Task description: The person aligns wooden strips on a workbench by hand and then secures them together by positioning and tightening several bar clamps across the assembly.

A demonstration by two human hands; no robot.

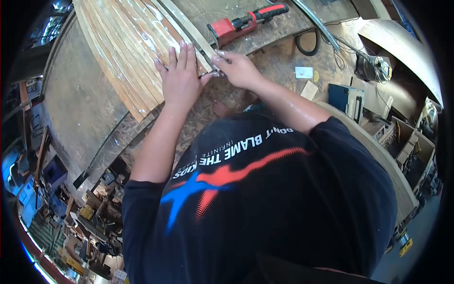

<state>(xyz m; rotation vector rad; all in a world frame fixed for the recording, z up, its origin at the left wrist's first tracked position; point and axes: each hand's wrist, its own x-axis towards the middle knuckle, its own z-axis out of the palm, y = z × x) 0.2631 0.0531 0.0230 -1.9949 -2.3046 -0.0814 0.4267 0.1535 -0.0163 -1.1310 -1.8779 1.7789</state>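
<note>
Several long wooden strips [118, 57] lie side by side on the workbench, with white, glue-like streaks on their faces. My left hand [182, 73] rests on the near ends of the strips, fingers stretched out flat and its thumb by the end edge. At the right side of the row, my right hand [239, 70] grips the end of a narrow wooden strip [197, 39] between thumb and fingers. A dark gap runs beside that strip. Part of its near end is hidden by the fingers of my right hand.
A red-and-black tool [236, 28] lies on the workbench [80, 80] right of the strips. Further right are a white card [304, 72], a small wood piece [309, 90], a blue box [343, 98] and cables. Cluttered tools fill the lower left.
</note>
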